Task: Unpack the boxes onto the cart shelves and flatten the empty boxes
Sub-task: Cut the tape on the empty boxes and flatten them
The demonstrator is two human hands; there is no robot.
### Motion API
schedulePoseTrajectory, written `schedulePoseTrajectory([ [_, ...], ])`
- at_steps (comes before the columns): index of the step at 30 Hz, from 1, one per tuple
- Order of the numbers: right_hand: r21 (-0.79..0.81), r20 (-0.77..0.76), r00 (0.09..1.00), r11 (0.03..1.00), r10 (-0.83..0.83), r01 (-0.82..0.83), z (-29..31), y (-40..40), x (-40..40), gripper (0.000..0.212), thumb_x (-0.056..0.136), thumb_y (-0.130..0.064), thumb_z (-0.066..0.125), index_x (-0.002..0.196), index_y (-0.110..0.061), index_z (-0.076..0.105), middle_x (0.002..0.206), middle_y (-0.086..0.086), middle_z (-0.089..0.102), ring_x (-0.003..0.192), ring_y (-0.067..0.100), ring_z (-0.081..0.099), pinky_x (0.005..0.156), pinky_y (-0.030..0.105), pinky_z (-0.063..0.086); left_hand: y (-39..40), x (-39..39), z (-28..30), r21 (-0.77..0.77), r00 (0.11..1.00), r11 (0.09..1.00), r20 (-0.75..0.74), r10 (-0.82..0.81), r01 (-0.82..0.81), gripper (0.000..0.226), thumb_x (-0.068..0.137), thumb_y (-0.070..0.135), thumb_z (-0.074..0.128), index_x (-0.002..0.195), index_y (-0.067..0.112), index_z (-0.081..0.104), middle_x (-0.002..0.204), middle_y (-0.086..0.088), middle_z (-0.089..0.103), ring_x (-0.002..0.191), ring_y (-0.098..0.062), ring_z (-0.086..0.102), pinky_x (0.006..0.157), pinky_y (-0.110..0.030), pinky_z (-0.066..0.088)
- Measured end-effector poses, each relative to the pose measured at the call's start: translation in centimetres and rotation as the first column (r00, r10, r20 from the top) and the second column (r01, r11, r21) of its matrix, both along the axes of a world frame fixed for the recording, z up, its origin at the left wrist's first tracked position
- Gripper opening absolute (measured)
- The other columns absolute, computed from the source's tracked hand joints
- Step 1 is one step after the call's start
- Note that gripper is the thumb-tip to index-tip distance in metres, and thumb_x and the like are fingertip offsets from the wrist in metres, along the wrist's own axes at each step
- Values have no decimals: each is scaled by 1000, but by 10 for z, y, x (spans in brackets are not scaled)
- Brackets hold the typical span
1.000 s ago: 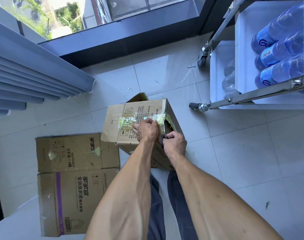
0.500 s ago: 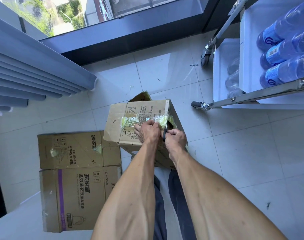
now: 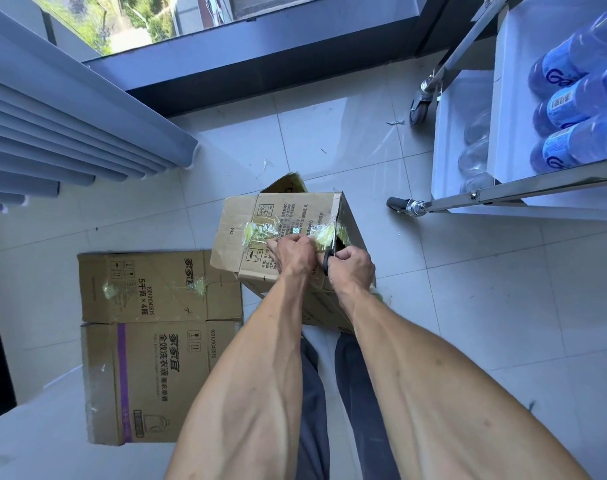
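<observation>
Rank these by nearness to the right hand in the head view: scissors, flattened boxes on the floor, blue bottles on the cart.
1. Scissors, in the right hand itself.
2. Flattened boxes, on the floor to the left.
3. Blue bottles, on the cart shelf, upper right.

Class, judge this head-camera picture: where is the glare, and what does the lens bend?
Head view: daylight from the window glares off the floor tiles; the wide lens bows the cart rail and stretches the forearms; the box is sharp.

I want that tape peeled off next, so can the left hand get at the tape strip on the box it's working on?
Probably yes: the left hand already rests on the box beside the tape strip, with nothing lying between them.
</observation>
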State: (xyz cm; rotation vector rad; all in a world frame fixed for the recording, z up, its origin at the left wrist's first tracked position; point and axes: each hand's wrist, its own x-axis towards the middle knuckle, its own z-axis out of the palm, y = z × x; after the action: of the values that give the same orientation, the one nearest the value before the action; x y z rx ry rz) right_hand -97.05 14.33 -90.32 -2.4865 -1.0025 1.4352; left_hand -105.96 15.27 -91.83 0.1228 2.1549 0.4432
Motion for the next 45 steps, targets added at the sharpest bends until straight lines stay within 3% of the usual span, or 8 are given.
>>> schedulePoseTrajectory([
  [3, -46, -57, 997, 998, -46, 43, -1, 0, 6, 35, 64, -44, 85, 79, -19, 67, 86, -1, 71, 83, 19, 63, 71, 28, 49, -3, -13, -4, 4, 993, 994, 36, 109, -109, 24, 96, 5, 46, 74, 12, 54, 87, -5, 55, 61, -11, 47, 43, -17, 38],
  [8, -183, -210, 978, 983, -4, -35, -3, -12, 23, 63, 65, -67, 74, 100, -17, 58, 99, 3, 67, 91, 20, 61, 80, 36, 47, -17, -7, -8, -65, 991, 998, -136, 15, -24, 25, 103, 19, 42, 97, 1, 60, 109, -15, 59, 91, -27, 61, 83, -40, 52],
  [14, -224, -287, 956, 975, -58, -9, 6, -36, 47, 72, 47, -68, 76, 102, -22, 65, 101, 2, 69, 95, 19, 63, 88, 39, 50, -40, 19, -11, -127, 926, 969, -291, -242, 213, 40, 89, 9, 58, 124, 21, 47, 117, -5, 45, 106, -18, 41, 75, -32, 32],
  [17, -245, -281, 957, 970, -70, -1, 9, -45, 59, 59, 50, -58, 81, 90, -16, 67, 72, -1, 72, 65, 11, 66, 62, 28, 49, -46, 30, -10, -126, 896, 958, -338, -286, 258, 23, 91, 14, 53, 112, 24, 58, 114, -5, 44, 107, -20, 41, 76, -31, 34],
  [25, -188, -255, 964, 982, -73, 25, 8, -49, 65, 40, 67, -41, 84, 85, -10, 66, 65, -3, 69, 48, 7, 62, 50, 22, 47, -48, 31, -10, -44, 950, 995, -295, -100, 91, 11, 89, 28, 63, 86, 20, 69, 108, 1, 42, 109, -19, 45, 82, -30, 31],
  [31, -181, -211, 977, 983, -36, -3, 3, -52, 63, 38, 66, -45, 81, 86, -16, 65, 81, 3, 73, 69, 15, 70, 73, 36, 58, -33, 13, -17, -139, 956, 987, -269, -115, 80, 20, 82, 26, 74, 85, 18, 56, 107, -6, 56, 93, -19, 50, 76, -30, 34],
  [41, -173, -73, 997, 984, 18, -31, 4, -27, 55, 46, 63, -53, 79, 92, -20, 64, 94, 3, 72, 92, 23, 67, 86, 38, 53, -35, 17, -20, -139, 549, 658, -439, -711, 740, 51, 90, 1, 51, 132, 29, 43, 99, 0, 41, 82, -16, 44, 71, -32, 47],
  [45, -171, -64, 996, 983, 61, -71, 4, -17, 60, 46, 65, -54, 79, 93, -20, 63, 95, 3, 71, 93, 24, 66, 85, 38, 53, -38, 16, -22, -91, 497, 602, -476, -726, 793, 28, 91, 4, 55, 109, 26, 53, 105, -2, 51, 84, -17, 43, 87, -34, 40],
])
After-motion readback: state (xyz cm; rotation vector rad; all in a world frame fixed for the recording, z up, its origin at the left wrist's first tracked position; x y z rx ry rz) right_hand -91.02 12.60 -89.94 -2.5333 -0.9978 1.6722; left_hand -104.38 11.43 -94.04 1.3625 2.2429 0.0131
